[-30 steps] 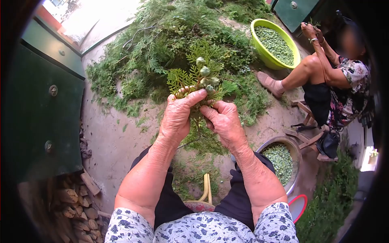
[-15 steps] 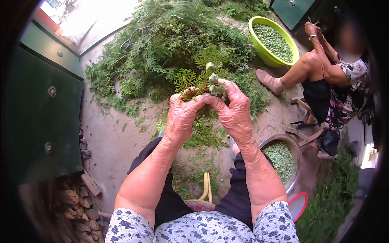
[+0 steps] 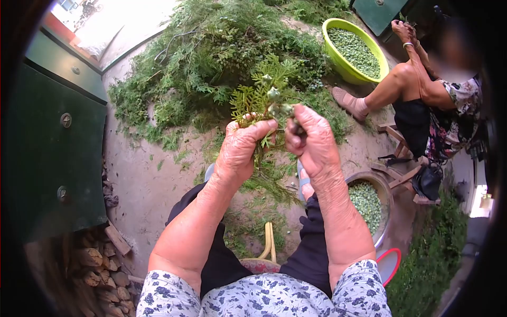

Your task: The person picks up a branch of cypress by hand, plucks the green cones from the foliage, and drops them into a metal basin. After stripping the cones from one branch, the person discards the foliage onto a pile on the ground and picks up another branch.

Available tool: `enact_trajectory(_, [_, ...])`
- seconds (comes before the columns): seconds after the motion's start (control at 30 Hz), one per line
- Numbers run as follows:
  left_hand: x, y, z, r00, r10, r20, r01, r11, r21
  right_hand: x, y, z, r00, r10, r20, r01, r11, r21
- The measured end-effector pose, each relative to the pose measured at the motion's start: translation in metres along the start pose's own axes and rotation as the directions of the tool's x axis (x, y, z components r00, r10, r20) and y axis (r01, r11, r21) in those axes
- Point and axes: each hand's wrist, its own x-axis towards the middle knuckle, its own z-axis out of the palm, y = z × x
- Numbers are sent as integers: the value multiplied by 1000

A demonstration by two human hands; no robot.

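Observation:
A green leafy sprig (image 3: 244, 100) with pale green cones (image 3: 273, 95) near its tip is pinched in my left hand (image 3: 240, 145), the thumb across its stem. My right hand (image 3: 315, 140) is just to the right of the cones, thumb and forefinger pressed together at the rightmost cone, the other fingers curled in. Whether something small lies inside those curled fingers is hard to make out. Below my hands the sprig's lower fronds hang over my feet.
Ahead lies a heap of cut branches (image 3: 211, 68). A yellow-green basin (image 3: 338, 62) and a metal basin (image 3: 388, 211) hold green cones. A seated person (image 3: 433, 95) is at right. Firewood (image 3: 108, 280) and a dark green cabinet (image 3: 53, 142) stand left.
My right hand has moved from against my left hand and the stem out to the right side of the cones. My left hand keeps the sprig at about the same place.

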Motion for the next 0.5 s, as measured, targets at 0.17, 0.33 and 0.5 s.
enact_trajectory(0.17, [16,0,-15,991,-19,-131,-4,986,-168,-10,-36,-38,979,-152,-134,152,988,-5])
enact_trajectory(0.33, [17,11,-22,975,-107,-197,52,963,-265,-36,-72,-99,943,-214,-256,170,968,-183])
enact_trajectory(0.5, [16,12,-27,950,-114,-290,1,932,-362,-98,-73,-184,840,-301,-451,106,907,-408])
